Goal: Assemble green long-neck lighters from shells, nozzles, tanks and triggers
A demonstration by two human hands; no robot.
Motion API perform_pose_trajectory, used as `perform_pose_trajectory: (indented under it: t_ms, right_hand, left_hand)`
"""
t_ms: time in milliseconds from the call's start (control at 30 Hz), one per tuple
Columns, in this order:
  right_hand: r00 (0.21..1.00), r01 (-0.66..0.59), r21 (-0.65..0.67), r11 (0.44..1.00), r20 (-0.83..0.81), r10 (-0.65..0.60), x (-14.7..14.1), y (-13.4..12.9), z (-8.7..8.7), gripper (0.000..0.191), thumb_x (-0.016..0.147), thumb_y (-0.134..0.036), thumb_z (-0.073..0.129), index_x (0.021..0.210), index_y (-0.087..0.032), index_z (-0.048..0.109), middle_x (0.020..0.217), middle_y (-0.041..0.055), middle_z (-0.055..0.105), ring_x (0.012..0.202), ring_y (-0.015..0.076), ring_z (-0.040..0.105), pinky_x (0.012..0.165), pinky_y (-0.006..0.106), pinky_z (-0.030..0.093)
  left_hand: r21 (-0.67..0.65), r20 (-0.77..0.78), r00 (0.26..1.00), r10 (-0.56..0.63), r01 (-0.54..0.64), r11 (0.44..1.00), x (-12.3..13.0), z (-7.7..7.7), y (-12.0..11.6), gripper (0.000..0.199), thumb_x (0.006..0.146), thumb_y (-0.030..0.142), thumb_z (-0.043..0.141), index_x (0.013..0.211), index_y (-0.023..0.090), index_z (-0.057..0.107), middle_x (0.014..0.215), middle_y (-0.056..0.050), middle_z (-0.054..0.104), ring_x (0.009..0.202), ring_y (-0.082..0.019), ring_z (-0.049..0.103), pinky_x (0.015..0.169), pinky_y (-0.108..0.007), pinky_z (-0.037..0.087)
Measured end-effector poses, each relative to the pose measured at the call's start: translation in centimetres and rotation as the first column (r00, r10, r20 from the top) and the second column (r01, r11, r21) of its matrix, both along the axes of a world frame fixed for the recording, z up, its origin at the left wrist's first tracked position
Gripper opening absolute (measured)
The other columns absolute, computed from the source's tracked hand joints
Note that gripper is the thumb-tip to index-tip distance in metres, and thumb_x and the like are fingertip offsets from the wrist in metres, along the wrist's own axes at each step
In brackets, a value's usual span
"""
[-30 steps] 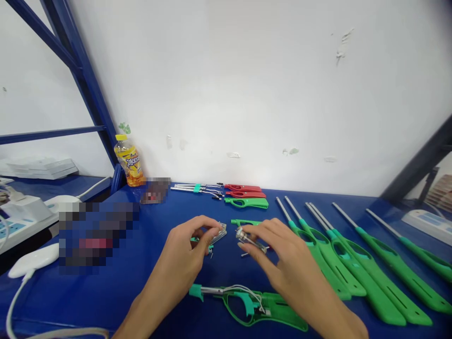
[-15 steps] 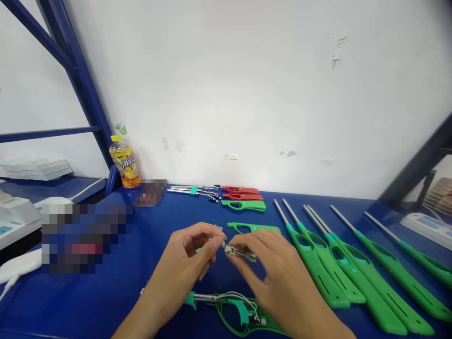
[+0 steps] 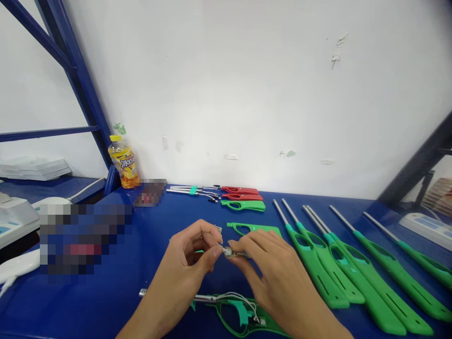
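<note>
My right hand [image 3: 278, 268] is closed round a small clear lighter fuel tank [image 3: 229, 253], its pale valve end turned left. Facing it, the thumb and finger of my left hand [image 3: 185, 256] pinch at that end, on something too small to make out. A bit of teal shows behind the left fingers, mostly hidden. Below both hands lies an opened green lighter body [image 3: 231, 333] with a teal trigger [image 3: 240, 310], white wires [image 3: 233, 294] and a metal tube [image 3: 205, 298]; my right hand covers part of it. Beyond the hands rests a green handle shell [image 3: 236, 227].
Several long green lighters [image 3: 325, 268] lie along the right. At the back are red handle shells [image 3: 243, 196], another green shell [image 3: 243, 205] and metal tubes with wires [image 3: 192, 189]. A drink bottle [image 3: 124, 165] stands back left by the wall; a power strip [image 3: 429, 230] lies far right.
The fuel tank has turned in my right hand, so its valve end faces more toward me and less of its body shows. My left fingers have come closer to it.
</note>
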State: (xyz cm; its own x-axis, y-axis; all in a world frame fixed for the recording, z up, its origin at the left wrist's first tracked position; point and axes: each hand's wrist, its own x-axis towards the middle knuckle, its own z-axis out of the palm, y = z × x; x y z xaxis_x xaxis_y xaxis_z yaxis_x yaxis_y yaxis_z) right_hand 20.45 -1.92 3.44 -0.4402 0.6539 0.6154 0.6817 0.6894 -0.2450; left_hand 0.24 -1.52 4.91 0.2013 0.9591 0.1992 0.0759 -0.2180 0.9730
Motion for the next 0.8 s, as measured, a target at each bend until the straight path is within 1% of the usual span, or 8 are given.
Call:
perform_pose_trajectory:
  t_ms: [100,200,267,333,433,600,700,800]
  right_hand:
    - [0.999,-0.018,0.004,1.0,0.052,0.017,0.0,-0.3,0.1,0.013,0.111,-0.016,0.053,0.103,-0.024,0.059,0.09,-0.0005,0.064,0.08,0.0209,0.055,0.079,0.037,0.039]
    - [0.998,-0.029,-0.012,1.0,0.053,0.03,-0.1,-0.4,0.2,0.014,0.111,-0.015,0.051,0.107,-0.024,0.06,0.092,-0.0006,0.063,0.081,0.0202,0.053,0.08,0.037,0.038]
    - [0.998,-0.025,-0.011,1.0,0.055,0.026,-0.1,-0.5,0.2,0.013,0.111,-0.015,0.051,0.106,-0.024,0.059,0.093,-0.0005,0.063,0.081,0.0201,0.053,0.079,0.037,0.036]
    - [0.998,-0.019,-0.004,1.0,0.058,0.019,-0.1,-0.5,0.2,0.013,0.111,-0.016,0.052,0.102,-0.023,0.058,0.092,-0.0005,0.062,0.081,0.02,0.052,0.077,0.036,0.035]
    - [0.998,-0.011,0.028,1.0,0.055,0.01,-0.3,-0.4,0.1,0.014,0.111,-0.016,0.051,0.101,-0.023,0.058,0.089,-0.0006,0.062,0.079,0.0198,0.052,0.076,0.036,0.033]
    - [0.996,0.019,0.066,0.998,0.088,-0.025,-0.4,-0.5,0.2,0.017,0.111,-0.014,0.048,0.1,-0.023,0.059,0.088,0.0001,0.064,0.078,0.0204,0.054,0.076,0.037,0.033]
    - [0.996,0.022,0.087,0.996,0.088,-0.029,-0.4,-0.4,0.2,0.018,0.111,-0.013,0.047,0.104,-0.022,0.061,0.089,0.0004,0.065,0.079,0.0209,0.056,0.078,0.038,0.034]
    - [0.996,0.019,0.098,0.995,0.087,-0.027,-0.4,-0.2,0.1,0.019,0.11,-0.012,0.047,0.106,-0.022,0.062,0.088,0.0008,0.065,0.077,0.0208,0.056,0.076,0.038,0.034]
  left_hand:
    - [-0.006,0.012,1.0,-0.006,0.006,1.0,0.1,-0.2,0.0,0.036,0.094,0.049,0.075,0.08,0.021,0.058,0.074,0.004,0.054,0.063,-0.01,0.045,0.055,-0.019,0.037]
    - [-0.046,0.079,0.996,-0.03,0.034,0.998,0.1,-0.2,-0.1,0.044,0.09,0.049,0.081,0.073,0.021,0.052,0.067,0.006,0.047,0.059,-0.009,0.038,0.05,-0.018,0.031]
    - [-0.058,0.119,0.992,-0.036,0.043,0.997,0.1,-0.2,-0.2,0.047,0.087,0.044,0.085,0.07,0.021,0.048,0.064,0.007,0.044,0.057,-0.008,0.034,0.048,-0.017,0.029]
    - [-0.062,0.145,0.989,-0.03,0.04,0.997,0.2,-0.3,-0.3,0.047,0.085,0.039,0.087,0.07,0.022,0.046,0.063,0.008,0.044,0.056,-0.008,0.032,0.046,-0.017,0.029]
    - [-0.063,0.18,0.984,0.001,0.011,0.998,0.6,-0.7,-0.3,0.049,0.085,0.038,0.087,0.068,0.022,0.044,0.062,0.007,0.044,0.055,-0.008,0.032,0.046,-0.017,0.03]
    - [-0.09,0.211,0.977,0.032,-0.014,0.996,1.1,-1.3,-0.3,0.054,0.084,0.042,0.086,0.065,0.022,0.04,0.061,0.006,0.045,0.053,-0.009,0.036,0.044,-0.018,0.03]
    - [-0.083,0.209,0.977,0.043,-0.027,0.996,1.3,-1.3,-0.5,0.054,0.085,0.043,0.086,0.064,0.023,0.04,0.061,0.006,0.046,0.053,-0.009,0.036,0.044,-0.018,0.031]
    - [-0.057,0.175,0.982,0.066,-0.057,0.997,1.2,-1.2,-0.6,0.055,0.084,0.046,0.086,0.064,0.022,0.04,0.061,0.006,0.046,0.054,-0.009,0.037,0.046,-0.019,0.034]
